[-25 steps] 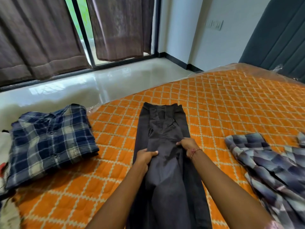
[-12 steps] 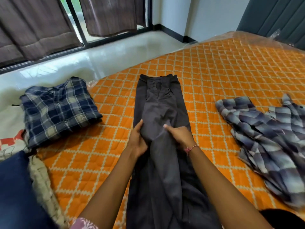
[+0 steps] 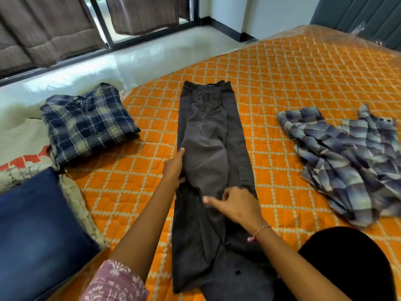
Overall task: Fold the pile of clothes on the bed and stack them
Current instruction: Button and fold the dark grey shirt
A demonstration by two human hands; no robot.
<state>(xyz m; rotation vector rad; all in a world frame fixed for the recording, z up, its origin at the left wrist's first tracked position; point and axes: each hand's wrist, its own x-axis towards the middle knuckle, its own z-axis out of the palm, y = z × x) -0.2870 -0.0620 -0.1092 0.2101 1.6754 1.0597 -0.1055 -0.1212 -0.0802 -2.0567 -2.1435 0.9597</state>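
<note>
Dark grey trousers (image 3: 208, 135) lie lengthwise down the middle of the orange quilted bed (image 3: 293, 79), folded leg over leg, waistband at the far end. My left hand (image 3: 173, 168) rests flat along the trousers' left edge, fingers straight. Nearer me, my right hand (image 3: 234, 206) hovers on the cloth at mid-leg with the forefinger pointing left and the other fingers loosely curled, gripping nothing that I can see. A folded navy plaid shirt (image 3: 86, 122) sits at the bed's left edge. An unfolded grey-blue checked shirt (image 3: 338, 161) lies crumpled on the right.
Blue denim (image 3: 36, 235) and a pale printed cloth (image 3: 21, 168) lie at the near left. A dark garment (image 3: 351, 261) covers my knee at the lower right. Beyond the bed are a glossy floor (image 3: 130, 61), curtains and a sliding glass door.
The view has tilted down and drawn closer. My right hand slid toward me down the trouser leg and let go of the fold; my left hand stayed along the left edge.
</note>
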